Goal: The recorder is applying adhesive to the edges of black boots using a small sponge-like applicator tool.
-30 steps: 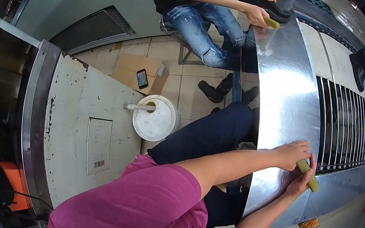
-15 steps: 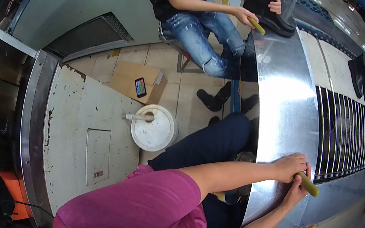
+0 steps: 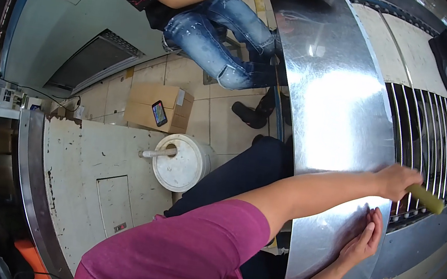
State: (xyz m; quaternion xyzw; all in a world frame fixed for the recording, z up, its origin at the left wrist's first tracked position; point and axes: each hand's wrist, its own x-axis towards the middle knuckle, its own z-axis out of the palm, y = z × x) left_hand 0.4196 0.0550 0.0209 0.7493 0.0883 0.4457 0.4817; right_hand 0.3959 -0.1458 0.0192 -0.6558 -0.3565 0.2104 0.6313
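My left hand (image 3: 394, 182) is closed around a thick olive-green rod-shaped tool (image 3: 426, 199). The rod's rounded end sticks out to the right, over the metal bars, and is blurred by motion; what lies inside the fist is hidden. Below it, my right hand (image 3: 360, 244) rests at the right part of the shiny metal table (image 3: 317, 204), fingers stretched out and nothing visible in them. Both forearms reach across the metal sheet, the left one passing above the right.
A row of metal bars (image 3: 435, 135) runs along the table's far side, with black boots (image 3: 446, 62) beyond. At upper left sits a co-worker (image 3: 205, 28). A white bucket (image 3: 179, 167) and a cardboard box (image 3: 144, 94) with a phone (image 3: 159, 113) stand on the floor.
My left hand has moved up and right with the olive-green tool, away from my right hand, which has opened. The whole view has shifted, and the co-worker's boot is mostly out of sight.
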